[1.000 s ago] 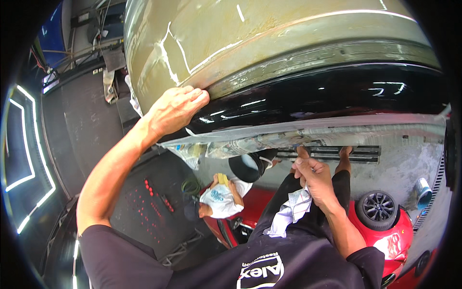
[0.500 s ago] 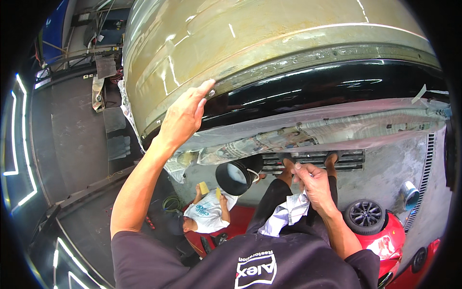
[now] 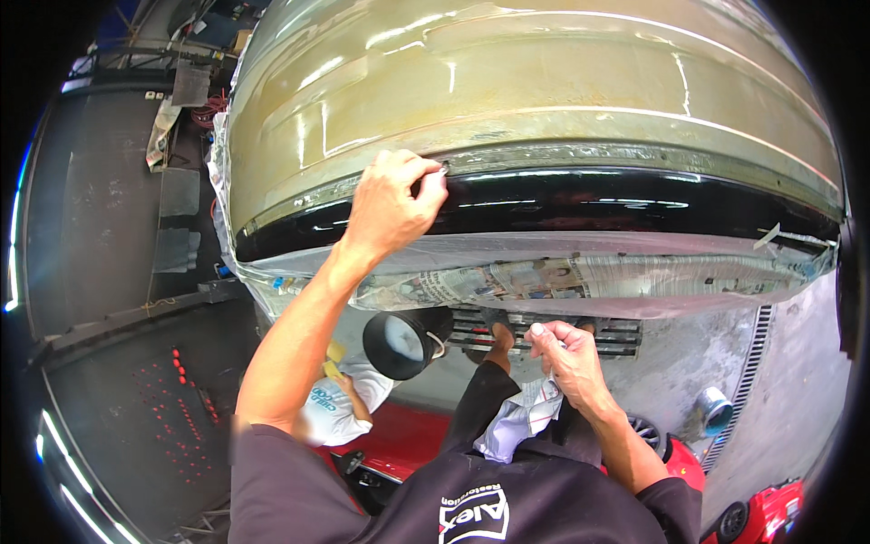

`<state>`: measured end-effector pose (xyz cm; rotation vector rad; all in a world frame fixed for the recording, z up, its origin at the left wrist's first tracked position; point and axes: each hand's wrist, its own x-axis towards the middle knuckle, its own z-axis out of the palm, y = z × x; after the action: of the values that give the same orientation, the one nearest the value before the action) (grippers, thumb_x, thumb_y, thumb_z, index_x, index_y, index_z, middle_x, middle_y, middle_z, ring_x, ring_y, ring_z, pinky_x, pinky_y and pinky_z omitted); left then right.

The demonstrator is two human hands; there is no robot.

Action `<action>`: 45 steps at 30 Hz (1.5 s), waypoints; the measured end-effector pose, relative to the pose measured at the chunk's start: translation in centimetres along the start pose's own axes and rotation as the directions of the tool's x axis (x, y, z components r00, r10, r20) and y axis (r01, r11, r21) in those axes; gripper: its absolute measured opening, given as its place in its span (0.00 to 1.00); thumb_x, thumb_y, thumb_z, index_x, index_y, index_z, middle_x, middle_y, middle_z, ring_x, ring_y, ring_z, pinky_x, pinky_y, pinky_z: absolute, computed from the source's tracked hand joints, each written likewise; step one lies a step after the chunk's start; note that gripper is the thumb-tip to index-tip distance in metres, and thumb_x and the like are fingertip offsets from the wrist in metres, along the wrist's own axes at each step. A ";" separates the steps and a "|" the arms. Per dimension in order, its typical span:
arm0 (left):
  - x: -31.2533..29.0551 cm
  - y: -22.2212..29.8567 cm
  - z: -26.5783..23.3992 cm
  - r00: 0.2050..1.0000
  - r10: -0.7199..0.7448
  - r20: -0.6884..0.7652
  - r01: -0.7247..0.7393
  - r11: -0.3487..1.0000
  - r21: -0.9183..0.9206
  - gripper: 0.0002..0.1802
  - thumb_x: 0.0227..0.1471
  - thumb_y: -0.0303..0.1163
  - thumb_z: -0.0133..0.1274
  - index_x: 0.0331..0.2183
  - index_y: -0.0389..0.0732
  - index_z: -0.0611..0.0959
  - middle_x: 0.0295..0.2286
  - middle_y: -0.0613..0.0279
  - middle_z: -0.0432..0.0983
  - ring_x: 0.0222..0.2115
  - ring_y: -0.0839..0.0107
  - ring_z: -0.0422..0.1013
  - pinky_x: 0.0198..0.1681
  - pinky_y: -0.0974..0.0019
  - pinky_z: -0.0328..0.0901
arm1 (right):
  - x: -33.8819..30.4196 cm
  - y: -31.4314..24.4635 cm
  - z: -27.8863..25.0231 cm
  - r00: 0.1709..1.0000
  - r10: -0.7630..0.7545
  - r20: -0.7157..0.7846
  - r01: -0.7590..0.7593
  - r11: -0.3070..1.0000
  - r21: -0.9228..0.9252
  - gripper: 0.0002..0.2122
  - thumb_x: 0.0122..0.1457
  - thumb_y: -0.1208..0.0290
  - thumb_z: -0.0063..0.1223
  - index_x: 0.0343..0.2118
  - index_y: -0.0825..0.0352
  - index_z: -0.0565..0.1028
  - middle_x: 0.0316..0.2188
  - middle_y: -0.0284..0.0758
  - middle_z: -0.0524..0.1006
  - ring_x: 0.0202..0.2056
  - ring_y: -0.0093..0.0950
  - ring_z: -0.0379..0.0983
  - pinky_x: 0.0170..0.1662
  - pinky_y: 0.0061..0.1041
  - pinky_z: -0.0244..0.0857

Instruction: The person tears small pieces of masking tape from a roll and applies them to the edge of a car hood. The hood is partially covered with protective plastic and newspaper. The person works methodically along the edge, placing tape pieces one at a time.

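My left hand [image 3: 396,204] rests on the edge of a dull olive car roof [image 3: 562,82]. Its fingers are curled, thumb and forefinger pinched at a narrow channel [image 3: 625,159] beside a glossy black strip [image 3: 580,192]. A tiny dark thing shows at the fingertips, too small to name. Lower down, away from the car, my right hand [image 3: 573,367] is closed around a crumpled sheet of printed paper [image 3: 521,417], which hangs toward my lap. The thumb and forefinger of that hand are pressed together; whether anything sits between them is hidden.
Newspaper [image 3: 544,276] and clear plastic film mask the car below the strip. Beneath are a black bucket [image 3: 441,325] of cloudy water, a slatted bench [image 3: 621,340], a metal can [image 3: 714,410] and a floor drain [image 3: 745,381]. A person in a white shirt [image 3: 335,412] holds a yellow sponge, beside a red car [image 3: 408,431].
My left hand has moved right along the roof edge, its outstretched fingers now curled into a pinch. My right hand still grips the paper. The whole view has shifted, showing more roof.
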<state>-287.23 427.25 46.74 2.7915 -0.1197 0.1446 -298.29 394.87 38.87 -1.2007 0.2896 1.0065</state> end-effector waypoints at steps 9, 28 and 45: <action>-6.8 2.4 1.6 0.885 -0.240 -0.400 0.112 0.941 -0.319 0.06 0.67 0.26 0.53 0.40 0.34 0.82 0.31 0.56 0.79 0.32 0.66 0.73 0.38 0.64 0.68 | 0.4 -2.8 3.3 0.996 -0.084 0.022 0.087 0.980 -0.180 0.13 0.70 0.63 0.60 0.46 0.70 0.82 0.31 0.26 0.81 0.29 0.12 0.68 0.35 0.17 0.63; -6.0 1.4 0.5 0.972 0.138 -0.192 -0.107 0.981 0.164 0.35 0.63 0.67 0.46 0.58 0.55 0.83 0.54 0.54 0.69 0.53 0.52 0.63 0.56 0.46 0.59 | 0.6 0.7 6.3 0.943 -0.279 -0.184 0.190 0.901 -0.389 0.12 0.70 0.64 0.60 0.41 0.70 0.84 0.28 0.25 0.77 0.29 0.14 0.69 0.34 0.20 0.66; 1.1 -5.6 -2.2 0.862 0.483 0.156 -0.507 0.836 0.211 0.30 0.61 0.65 0.50 0.51 0.54 0.88 0.65 0.65 0.66 0.73 0.57 0.46 0.77 0.45 0.33 | -0.5 0.4 5.3 0.976 -0.167 -0.139 0.101 0.915 -0.392 0.13 0.69 0.62 0.62 0.43 0.70 0.84 0.34 0.29 0.81 0.36 0.17 0.72 0.40 0.22 0.67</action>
<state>-285.75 433.24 47.10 2.9438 -0.9158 0.1572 -300.54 399.26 40.99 -1.6457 0.1416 0.8633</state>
